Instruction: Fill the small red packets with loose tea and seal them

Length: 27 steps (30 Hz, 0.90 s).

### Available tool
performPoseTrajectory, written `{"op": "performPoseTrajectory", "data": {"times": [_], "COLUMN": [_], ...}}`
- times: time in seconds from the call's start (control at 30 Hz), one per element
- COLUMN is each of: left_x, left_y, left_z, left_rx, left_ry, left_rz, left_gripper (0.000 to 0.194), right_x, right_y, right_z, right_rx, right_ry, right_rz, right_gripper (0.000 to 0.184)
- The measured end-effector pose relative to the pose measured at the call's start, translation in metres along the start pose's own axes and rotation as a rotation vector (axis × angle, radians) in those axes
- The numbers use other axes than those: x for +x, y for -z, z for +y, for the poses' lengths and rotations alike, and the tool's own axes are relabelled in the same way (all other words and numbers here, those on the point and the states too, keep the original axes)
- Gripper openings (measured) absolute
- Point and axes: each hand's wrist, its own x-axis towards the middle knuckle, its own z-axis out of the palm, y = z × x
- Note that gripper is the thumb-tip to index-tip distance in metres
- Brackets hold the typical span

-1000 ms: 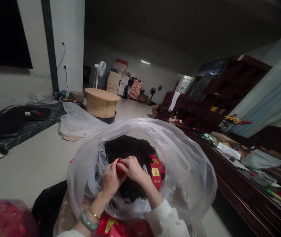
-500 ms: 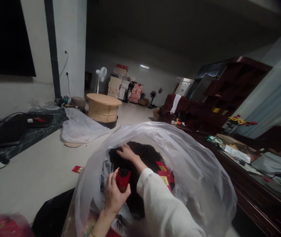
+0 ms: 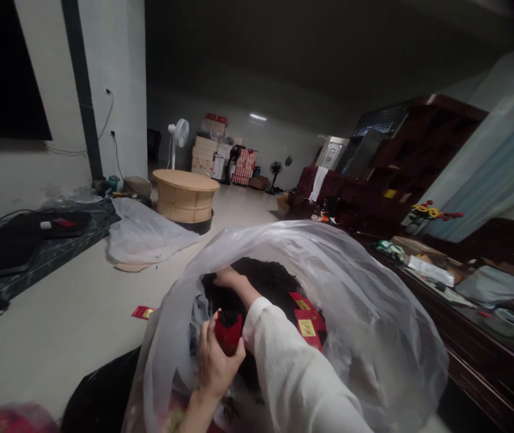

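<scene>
A large clear plastic bag [image 3: 356, 313] stands open in front of me with a heap of dark loose leaves [image 3: 270, 278] inside. My left hand [image 3: 214, 364] is closed round a small red packet [image 3: 228, 334] with dark leaves showing at its open top. My right hand [image 3: 226, 277] reaches deep into the bag, its fingers bent down on the dark heap; the white sleeve [image 3: 293, 373] covers the arm. Several red packets with yellow labels [image 3: 306, 319] lie on the heap to the right.
A red packet [image 3: 143, 312] lies on the pale floor at the left. A black bag [image 3: 98, 397] sits by my left side. A long dark wooden table [image 3: 473, 337] with clutter runs along the right. A round wooden tub [image 3: 185, 193] and a crumpled plastic sheet [image 3: 148, 228] lie further back.
The two hands were together on the red packet; the right hand has since let go and reached forward into the dark heap. The left hand keeps the packet, held lower and nearer to me.
</scene>
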Motion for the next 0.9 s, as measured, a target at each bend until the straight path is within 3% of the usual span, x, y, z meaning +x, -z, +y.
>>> {"op": "performPoseTrajectory", "data": {"times": [0.23, 0.33, 0.43, 0.53, 0.67, 0.77, 0.9], "left_x": [0.001, 0.001, 0.001, 0.000, 0.000, 0.002, 0.005], "left_y": [0.002, 0.002, 0.002, 0.003, 0.006, 0.008, 0.009], "left_z": [0.000, 0.000, 0.000, -0.001, -0.002, -0.002, -0.005], "left_rx": [0.039, 0.065, 0.060, 0.055, 0.087, 0.125, 0.148], "left_ry": [0.008, -0.014, -0.011, 0.101, 0.220, 0.177, 0.064], "left_rz": [-0.012, -0.004, -0.020, -0.048, -0.087, -0.084, -0.008], "left_gripper": [0.061, 0.062, 0.065, 0.067, 0.069, 0.067, 0.064], "right_x": [-0.065, -0.097, -0.120, -0.133, -0.150, -0.175, -0.206], "right_y": [0.034, 0.039, 0.033, 0.026, 0.024, 0.015, -0.017], "right_z": [0.013, 0.019, 0.025, 0.027, 0.019, 0.006, -0.017], "right_rx": [0.126, 0.213, 0.307, 0.394, 0.466, 0.321, 0.013], "right_ry": [-0.058, -0.126, -0.214, -0.276, -0.192, -0.184, -0.244], "right_rz": [0.155, 0.239, 0.300, 0.319, 0.343, 0.334, 0.247], "right_gripper": [0.026, 0.025, 0.026, 0.035, 0.056, 0.079, 0.100]}}
